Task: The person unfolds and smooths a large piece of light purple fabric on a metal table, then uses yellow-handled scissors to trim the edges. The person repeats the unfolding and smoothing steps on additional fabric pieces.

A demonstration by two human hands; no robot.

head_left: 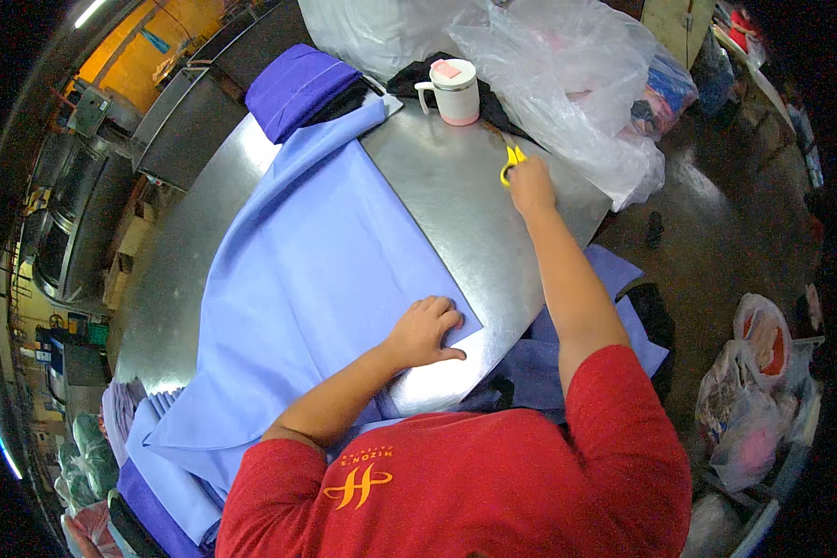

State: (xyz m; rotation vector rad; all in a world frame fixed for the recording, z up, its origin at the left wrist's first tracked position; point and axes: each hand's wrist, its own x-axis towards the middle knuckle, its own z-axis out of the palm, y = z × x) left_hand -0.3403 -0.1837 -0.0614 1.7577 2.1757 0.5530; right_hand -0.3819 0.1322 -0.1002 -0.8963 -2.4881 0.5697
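Observation:
A long piece of light blue cloth (298, 251) lies across the metal table, its right edge running straight toward a corner close to me. On that near corner rests my left hand (425, 333), thumb apart from the fingers, holding nothing I can see. My right arm stretches toward the far right of the table. There my right hand (533, 189) is closed on yellow-handled scissors (511, 160), whose blades point away beside the black cloth. A white lidded mug (455, 93) with a pink base stands left of the scissors.
Folded purple cloth (298, 88) sits at the far left of the metal table (456, 205). Clear plastic bags (567, 84) bulge over the far right edge. More blue cloth (163, 465) hangs at the near left. Bagged items (749, 409) stand at the right.

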